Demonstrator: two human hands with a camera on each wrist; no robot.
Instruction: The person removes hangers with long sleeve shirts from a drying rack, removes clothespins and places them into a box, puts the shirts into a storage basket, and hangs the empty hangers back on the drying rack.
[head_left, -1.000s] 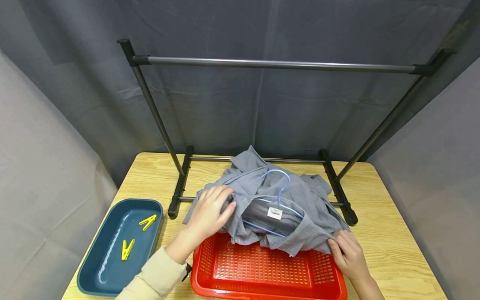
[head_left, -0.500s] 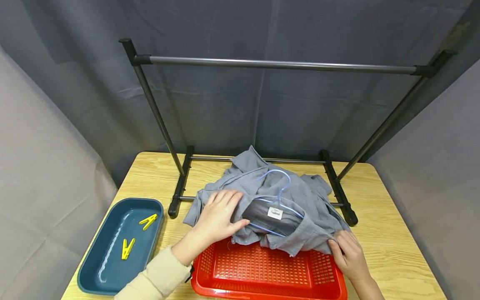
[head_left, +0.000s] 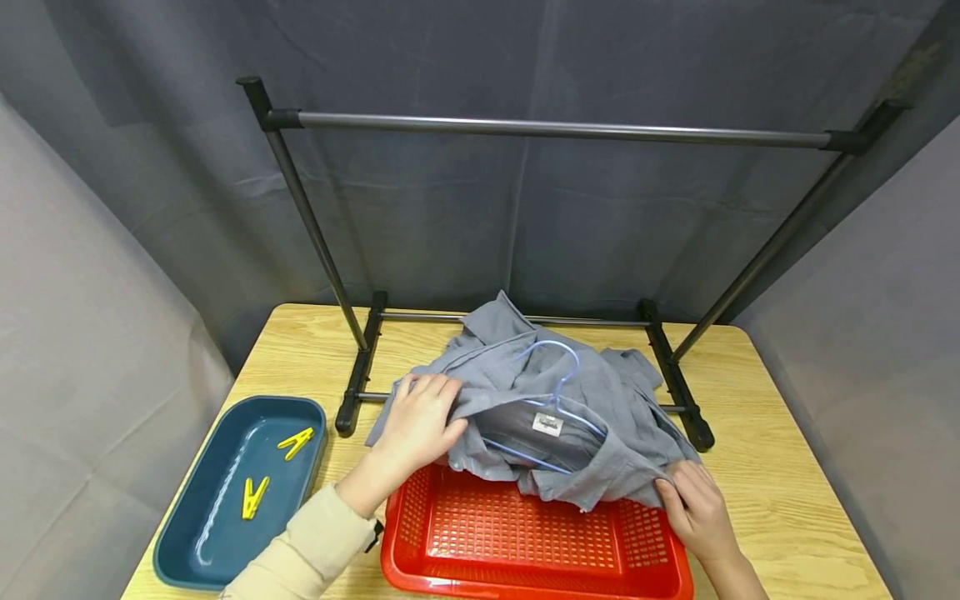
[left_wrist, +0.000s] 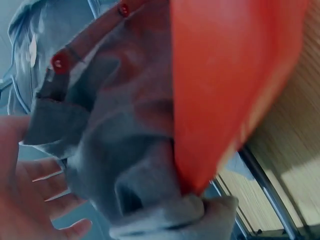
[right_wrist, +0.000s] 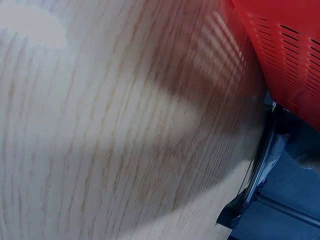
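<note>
A grey button-up shirt (head_left: pixel 600 392) lies bunched over the back of a red basket (head_left: pixel 525 533). Its neck gapes towards me, showing a white label (head_left: pixel 547 425) and a light blue hanger (head_left: pixel 558 379) whose shoulders run inside the collar while the hook lies on the cloth. On the left side of the shirt, my left hand (head_left: pixel 420 421) has cloth between thumb and fingers; in the left wrist view the thumb lies near a fold by the buttons. My right hand (head_left: pixel 697 504) pinches the shirt's lower right edge beside the basket rim. Its wrist view shows no hand.
A black clothes rack with a metal top bar (head_left: pixel 562 128) stands behind, its feet (head_left: pixel 678 383) on the wooden table (head_left: pixel 780 500). At left sits a blue tray (head_left: pixel 225 533) holding two yellow clothespins (head_left: pixel 255 498). Grey curtains surround the table.
My left hand first moved right over the neck opening, then back left, and the collar's left edge has shifted leftward with it. My right hand has kept its hold in place.
</note>
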